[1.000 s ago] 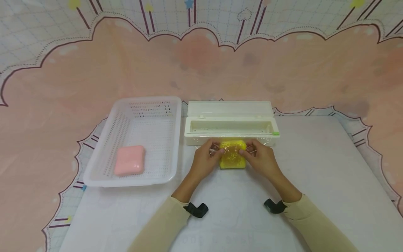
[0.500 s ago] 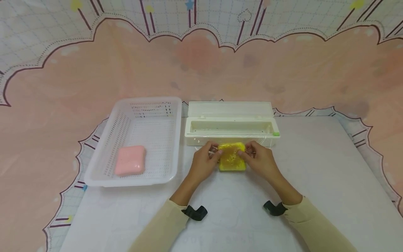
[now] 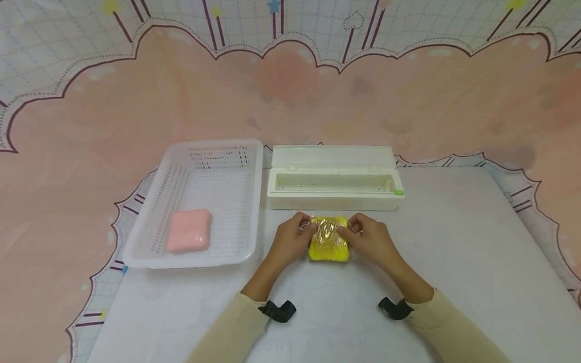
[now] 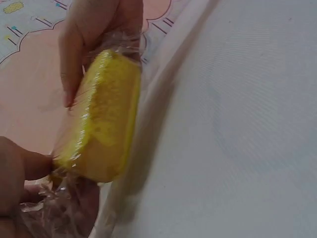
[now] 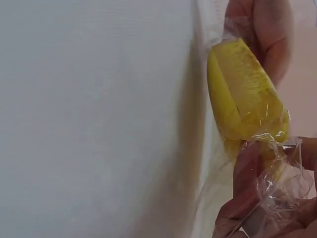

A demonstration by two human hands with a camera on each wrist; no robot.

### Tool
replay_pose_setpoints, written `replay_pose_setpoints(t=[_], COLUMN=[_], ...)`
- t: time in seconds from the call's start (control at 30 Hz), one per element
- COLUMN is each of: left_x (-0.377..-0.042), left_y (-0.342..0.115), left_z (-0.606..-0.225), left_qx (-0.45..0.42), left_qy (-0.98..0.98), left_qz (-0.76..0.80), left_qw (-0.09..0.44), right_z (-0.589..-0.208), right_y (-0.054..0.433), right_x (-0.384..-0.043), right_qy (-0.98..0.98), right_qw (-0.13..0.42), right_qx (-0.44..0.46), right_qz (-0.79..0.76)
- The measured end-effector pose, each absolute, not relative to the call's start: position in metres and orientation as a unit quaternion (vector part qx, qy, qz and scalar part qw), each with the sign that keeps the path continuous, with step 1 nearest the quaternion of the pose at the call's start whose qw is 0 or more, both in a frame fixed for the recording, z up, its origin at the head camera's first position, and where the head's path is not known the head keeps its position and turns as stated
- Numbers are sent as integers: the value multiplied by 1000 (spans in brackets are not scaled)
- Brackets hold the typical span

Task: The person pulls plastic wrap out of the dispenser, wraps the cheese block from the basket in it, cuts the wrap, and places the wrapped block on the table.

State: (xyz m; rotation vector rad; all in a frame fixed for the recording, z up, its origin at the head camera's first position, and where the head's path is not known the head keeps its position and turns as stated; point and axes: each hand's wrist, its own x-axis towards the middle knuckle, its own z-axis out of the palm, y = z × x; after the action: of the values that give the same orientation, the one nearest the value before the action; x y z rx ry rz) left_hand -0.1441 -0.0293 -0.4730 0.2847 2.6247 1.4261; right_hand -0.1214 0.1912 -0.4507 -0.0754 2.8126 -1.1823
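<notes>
A rounded yellow block (image 3: 329, 242), wrapped in clear plastic film, is held between both hands over the white tabletop. My left hand (image 3: 290, 239) pinches its left end, with the thumb on the near face. The right hand (image 3: 373, 243) grips the opposite end the same way. Crumpled film (image 4: 62, 208) bunches around the fingers in the left wrist view. More loose film (image 5: 282, 183) gathers among the fingers in the right wrist view. Behind the hands, a long white cling film dispenser (image 3: 336, 203) stands with its lid raised.
To the left is a white perforated basket (image 3: 190, 263). A pink rounded block (image 3: 188, 231) lies inside it, near the front left. A green tab (image 3: 399, 192) marks the dispenser's right end. Black wrist mounts (image 3: 280, 311) stick out inward from the sleeves.
Both hands and the wrapped yellow block have moved toward the person, away from the dispenser. Film that showed across the dispenser's front no longer shows there. The basket and pink block stay put.
</notes>
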Motion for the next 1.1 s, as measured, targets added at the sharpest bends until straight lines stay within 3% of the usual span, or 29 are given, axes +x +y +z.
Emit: replay_pose_setpoints(t=[0.33, 0.53, 0.67, 0.73, 0.93, 1.1], left_x=[-125, -115, -118, -122, -136, -139], left_y=[-29, -28, -26, -24, -16, -10], left_z=[-463, -450, -450, -452, -457, -459], left_qx=[151, 157, 137, 124, 110, 102], left_qy=[914, 919, 921, 920, 893, 875], left_qz=[350, 315, 338, 350, 396, 413], left_qw=[139, 176, 137, 126, 181, 230], right_z=[-465, -457, -445, -439, -440, -454], right_y=[203, 210, 215, 220, 229, 230], right_x=[-117, -110, -97, -90, -77, -78], right_qy=[938, 960, 971, 974, 926, 851], right_qw=[87, 6, -36, -3, 220, 264], right_qx=[-49, -54, -20, 6, 42, 50], right_qz=[-331, -275, -235, -227, -305, -451])
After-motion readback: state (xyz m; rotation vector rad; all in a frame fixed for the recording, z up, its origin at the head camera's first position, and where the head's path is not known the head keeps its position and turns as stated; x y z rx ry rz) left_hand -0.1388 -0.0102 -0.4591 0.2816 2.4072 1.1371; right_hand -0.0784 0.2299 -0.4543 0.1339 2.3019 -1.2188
